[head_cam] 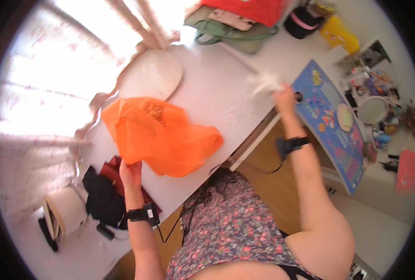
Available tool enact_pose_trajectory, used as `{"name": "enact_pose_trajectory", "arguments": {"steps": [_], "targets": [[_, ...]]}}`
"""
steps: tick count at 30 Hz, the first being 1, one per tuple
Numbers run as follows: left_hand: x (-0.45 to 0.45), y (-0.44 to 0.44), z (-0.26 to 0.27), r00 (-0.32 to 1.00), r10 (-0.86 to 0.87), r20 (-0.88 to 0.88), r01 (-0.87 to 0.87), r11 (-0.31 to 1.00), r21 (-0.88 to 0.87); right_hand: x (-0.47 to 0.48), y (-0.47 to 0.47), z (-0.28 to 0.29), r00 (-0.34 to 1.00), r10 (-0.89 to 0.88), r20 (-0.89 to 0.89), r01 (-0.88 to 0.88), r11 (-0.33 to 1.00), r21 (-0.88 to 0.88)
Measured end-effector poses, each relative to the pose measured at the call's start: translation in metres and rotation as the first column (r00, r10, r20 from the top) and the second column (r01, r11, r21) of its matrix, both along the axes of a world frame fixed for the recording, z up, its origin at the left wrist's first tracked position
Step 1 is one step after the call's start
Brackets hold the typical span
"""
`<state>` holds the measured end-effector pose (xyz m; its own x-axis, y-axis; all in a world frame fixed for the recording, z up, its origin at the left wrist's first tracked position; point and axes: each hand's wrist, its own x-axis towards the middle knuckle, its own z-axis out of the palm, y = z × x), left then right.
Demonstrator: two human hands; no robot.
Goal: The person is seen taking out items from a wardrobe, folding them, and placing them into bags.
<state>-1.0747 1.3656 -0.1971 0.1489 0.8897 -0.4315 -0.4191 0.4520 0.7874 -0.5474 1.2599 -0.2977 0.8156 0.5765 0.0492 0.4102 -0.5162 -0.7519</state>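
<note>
My left hand (131, 175) grips the lower left edge of an orange bag (158, 136) with dark print, held over the white desk (207, 94). To the right, my right hand (285, 99) is closed on a white, fluffy or crumpled thing (265, 84), blurred, above the desk's right edge. A dark red item (112, 173) and a black cloth (104, 203) lie beside my left hand and forearm. Both wrists bear black straps with small black boxes.
A round-ended pale board (151, 75) lies near the curtained window. Green and red bags (225, 35) and a black cap (302, 22) are at the far side. On the right are a blue printed board (330, 122), a round mirror (372, 109) and small bottles.
</note>
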Motion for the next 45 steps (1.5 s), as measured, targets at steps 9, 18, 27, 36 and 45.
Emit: {"name": "enact_pose_trajectory", "arguments": {"steps": [9, 18, 27, 36, 45], "targets": [[-0.033, -0.061, 0.045, 0.965, 0.201, -0.168, -0.171, 0.969, 0.18, -0.115, 0.006, -0.037, 0.655, 0.684, -0.322, -0.733, 0.679, -0.049], [0.01, -0.013, 0.092, -0.209, 0.569, -0.795, 0.755, 0.611, 0.239, -0.258, -0.031, -0.054, 0.031, 0.646, -0.763, -0.961, 0.228, 0.154], [-0.031, 0.058, 0.031, -0.35, 0.195, -0.916, 0.641, 0.763, -0.083, -0.305, -0.027, -0.053, 0.108, 0.757, -0.644, -0.973, 0.214, 0.088], [-0.102, 0.127, 0.197, -0.342, 0.482, -0.807, 0.554, 0.797, 0.241, -0.184, 0.035, 0.043, -0.34, 0.569, -0.749, -0.046, 0.785, 0.617], [-0.045, 0.09, 0.266, -0.204, 0.429, -0.88, 0.518, 0.81, 0.275, -0.15, 0.121, 0.116, 0.129, 0.423, -0.897, -0.377, 0.858, 0.35]]}}
